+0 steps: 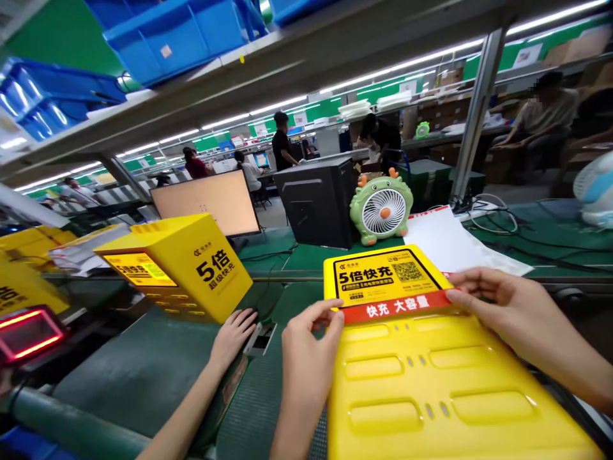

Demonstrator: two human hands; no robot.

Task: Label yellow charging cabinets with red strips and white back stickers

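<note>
A yellow power-bank station housing (431, 390) lies face up in front of me, with slots in its panel and a black-and-yellow label at its top. Across it, just below that label, runs a red sticker strip (397, 308) with white characters. My left hand (306, 348) pinches the strip's left end between thumb and fingers. My right hand (502, 300) holds the strip's right end, fingers pressed onto the housing's edge. A second yellow station (191, 268) stands on the green conveyor belt (143, 370) to the left, and another person's hand (234, 333) rests at its base.
A red-lit scanner (26, 332) sits at the far left. Behind the belt are a monitor (211, 201), a black computer case (318, 201), a green desk fan (382, 207), white sheets (450, 246) and cables. Blue bins sit on the shelf overhead. Other workers stand further back.
</note>
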